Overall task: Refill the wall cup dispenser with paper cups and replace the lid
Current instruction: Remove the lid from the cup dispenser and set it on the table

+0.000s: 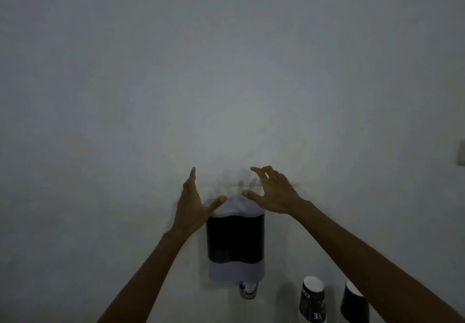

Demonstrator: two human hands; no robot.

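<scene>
Hands flank the top of the dispenser on the wall: the left hand spread flat, thumb touching the pale lid, the right hand open and curled just above, gripping nothing. The lid looks seated and a cup shows at the outlet, so refilling seems nearly finished, though two stacks of cups remain below.

bare wall above the dispenser lies open; cup stacks crowd its lower right.
</scene>
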